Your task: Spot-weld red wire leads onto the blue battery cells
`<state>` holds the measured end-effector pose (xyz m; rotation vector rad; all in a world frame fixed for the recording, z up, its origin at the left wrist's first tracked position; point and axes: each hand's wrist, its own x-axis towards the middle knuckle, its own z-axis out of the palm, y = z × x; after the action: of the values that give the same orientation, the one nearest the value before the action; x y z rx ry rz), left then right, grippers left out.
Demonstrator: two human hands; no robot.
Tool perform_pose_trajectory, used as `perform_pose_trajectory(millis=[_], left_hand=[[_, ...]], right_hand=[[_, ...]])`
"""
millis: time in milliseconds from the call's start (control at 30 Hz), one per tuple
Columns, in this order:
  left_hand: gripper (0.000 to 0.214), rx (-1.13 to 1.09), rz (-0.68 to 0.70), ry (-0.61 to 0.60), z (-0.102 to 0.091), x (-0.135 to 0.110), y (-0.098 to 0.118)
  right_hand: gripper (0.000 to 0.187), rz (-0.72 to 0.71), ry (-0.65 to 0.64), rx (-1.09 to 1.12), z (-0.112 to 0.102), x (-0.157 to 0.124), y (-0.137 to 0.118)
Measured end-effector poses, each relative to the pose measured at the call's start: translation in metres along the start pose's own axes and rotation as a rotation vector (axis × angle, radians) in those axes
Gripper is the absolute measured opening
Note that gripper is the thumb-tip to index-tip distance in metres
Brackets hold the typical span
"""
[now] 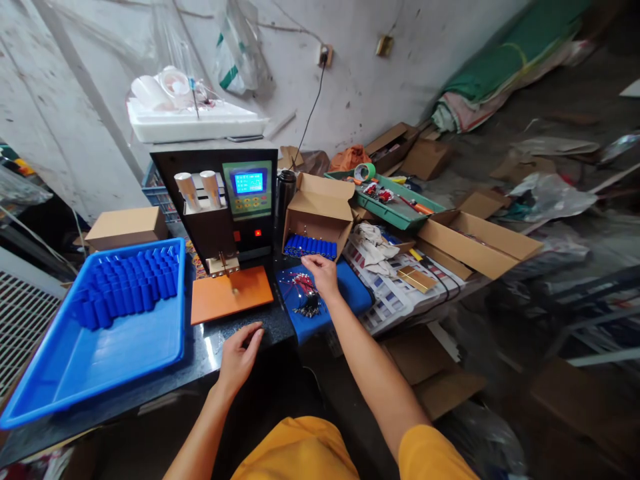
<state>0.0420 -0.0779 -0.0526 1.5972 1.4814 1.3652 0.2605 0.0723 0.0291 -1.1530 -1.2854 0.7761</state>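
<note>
My left hand is at the front edge of the dark worktop, fingers curled in and thumb near them, with nothing visible in it. Before it lies an orange board under the head of a black spot welder with a lit blue screen. My right hand has thumb and fingers drawn together at the opening of a small cardboard box; anything pinched there is too small to make out. Blue cylindrical batteries stand in that box. Just below the hand, red and black wire leads lie heaped on a blue mat.
At left, a blue tray holds rows of blue cylindrical cells. Behind the box are a black flask and a green tray with tape. A white rag and an open carton are at right.
</note>
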Motion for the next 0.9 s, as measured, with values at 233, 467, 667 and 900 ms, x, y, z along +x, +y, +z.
perform_pose_trajectory(millis=[233, 467, 667, 900], left_hand=[[0.033, -0.061, -0.018, 0.066, 0.001, -0.001, 0.002], [0.033, -0.065, -0.048, 0.076, 0.001, -0.001, 0.003], [0.032, -0.057, 0.008, 0.134, -0.001, 0.007, 0.024], [0.027, -0.047, 0.132, 0.235, 0.004, 0.045, 0.065]], right_hand=[[0.026, 0.109, 0.099, 0.432, 0.012, 0.000, -0.022], [0.028, 0.205, 0.065, 0.250, 0.020, 0.001, -0.018], [0.026, 0.308, -0.004, 0.453, 0.023, -0.014, -0.022], [0.023, 0.364, -0.078, 0.582, 0.067, -0.060, -0.040]])
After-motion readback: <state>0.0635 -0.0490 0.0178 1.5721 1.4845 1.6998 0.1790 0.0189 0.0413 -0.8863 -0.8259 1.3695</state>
